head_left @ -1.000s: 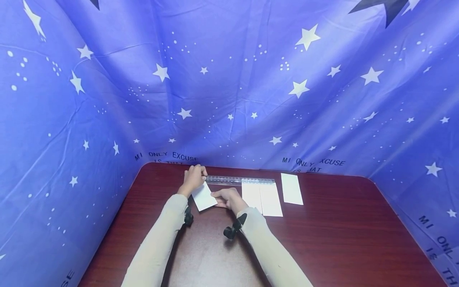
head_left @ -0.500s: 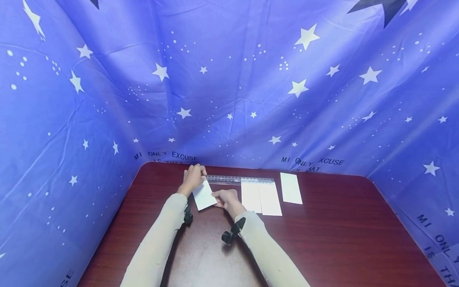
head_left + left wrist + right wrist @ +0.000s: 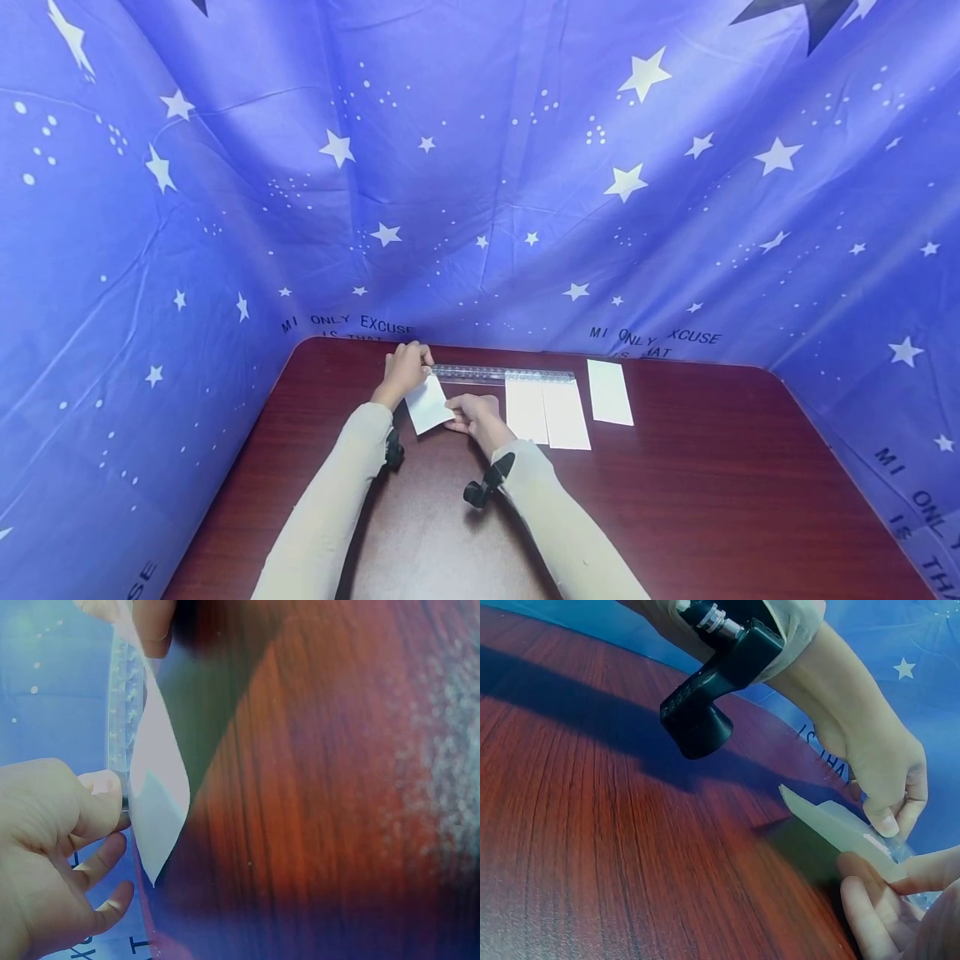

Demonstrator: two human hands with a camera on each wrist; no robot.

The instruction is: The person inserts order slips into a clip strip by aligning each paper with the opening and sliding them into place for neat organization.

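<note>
In the head view my left hand (image 3: 406, 371) pinches the left end of a clear plastic ruler (image 3: 487, 375) between thumb and fingers. The ruler lies along the table's back. My right hand (image 3: 476, 417) pinches the right edge of a white paper card (image 3: 429, 406), which is tilted off the table and bends in the left wrist view. Whether the card's far edge goes under the ruler is hidden by the left hand. Two more white cards (image 3: 567, 417) lie side by side with their far edges at the ruler's right part.
Another white card (image 3: 611, 393) lies apart at the right, beyond the ruler's end. The dark red wooden table (image 3: 712, 483) meets a blue star-patterned cloth (image 3: 480, 208) at its back and sides. Both wrists carry a black camera mount (image 3: 720, 690).
The held card has shifted slightly away from me and to the right, its near corner a little higher. My left hand and the ruler have stayed in place.
</note>
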